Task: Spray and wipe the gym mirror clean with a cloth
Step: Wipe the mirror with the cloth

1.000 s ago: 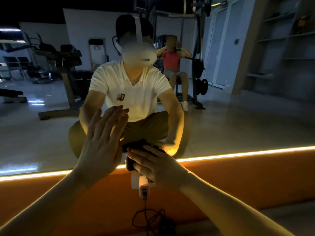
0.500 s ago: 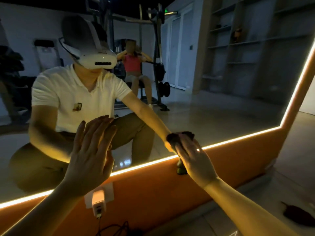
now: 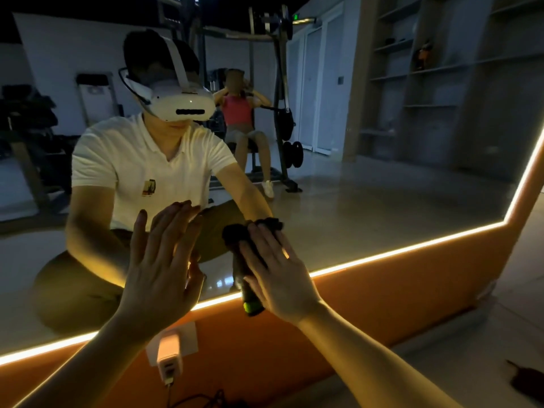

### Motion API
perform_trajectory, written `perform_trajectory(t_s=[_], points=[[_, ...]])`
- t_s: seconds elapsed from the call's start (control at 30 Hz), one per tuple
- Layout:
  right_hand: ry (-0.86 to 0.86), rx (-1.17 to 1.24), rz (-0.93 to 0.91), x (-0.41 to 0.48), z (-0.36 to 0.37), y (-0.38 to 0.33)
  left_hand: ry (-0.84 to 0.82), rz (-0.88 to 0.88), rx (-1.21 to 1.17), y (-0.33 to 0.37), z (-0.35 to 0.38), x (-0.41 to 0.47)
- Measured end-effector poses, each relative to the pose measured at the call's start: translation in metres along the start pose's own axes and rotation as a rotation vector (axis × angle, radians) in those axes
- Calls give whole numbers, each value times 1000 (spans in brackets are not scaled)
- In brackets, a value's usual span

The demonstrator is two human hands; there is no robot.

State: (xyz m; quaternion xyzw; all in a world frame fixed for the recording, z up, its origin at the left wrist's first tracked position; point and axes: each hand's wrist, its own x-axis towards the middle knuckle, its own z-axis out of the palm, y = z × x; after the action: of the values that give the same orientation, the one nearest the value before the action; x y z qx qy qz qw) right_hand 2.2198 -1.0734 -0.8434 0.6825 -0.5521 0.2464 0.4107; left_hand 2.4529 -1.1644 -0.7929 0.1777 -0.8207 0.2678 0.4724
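A large gym mirror point(image 3: 382, 201) fills the view, edged below by a glowing light strip point(image 3: 382, 254) and an orange base. My left hand point(image 3: 162, 269) lies flat against the glass with straight fingers. My right hand point(image 3: 276, 272) presses a dark cloth point(image 3: 235, 234) onto the lower part of the mirror, fingers spread over it. A dark tail of the cloth with a green tip point(image 3: 250, 304) hangs below the hand over the light strip. No spray bottle is in sight.
A white charger point(image 3: 169, 359) sits in a wall socket on the orange base point(image 3: 382, 304), its cable trailing to the floor. A dark object point(image 3: 527, 381) lies on the floor at the right. The mirror reflects gym machines, shelves and a seated person.
My right hand with the cloth swept right along the lower mirror, then came back slightly left and up. My left hand stayed flat on the glass. My view swung right.
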Motion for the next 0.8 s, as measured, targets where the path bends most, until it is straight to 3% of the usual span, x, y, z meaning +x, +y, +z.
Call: perform_trajectory(t_s=[0.1,0.27,0.37,0.57,0.7,0.8], points=[[54,18,245,-17,0,46,-17,2,11,-2,1,1],[137,13,802,-59,-12,119,8,-14,20,4,0,4],[196,119,943,-41,-11,113,3,-38,24,8,-2,6],[367,192,600,44,-11,39,24,-72,40,14,-3,19],[237,196,135,59,1,-14,25,-87,63,15,1,20],[236,73,18,58,3,7,18,-82,80,12,3,19]])
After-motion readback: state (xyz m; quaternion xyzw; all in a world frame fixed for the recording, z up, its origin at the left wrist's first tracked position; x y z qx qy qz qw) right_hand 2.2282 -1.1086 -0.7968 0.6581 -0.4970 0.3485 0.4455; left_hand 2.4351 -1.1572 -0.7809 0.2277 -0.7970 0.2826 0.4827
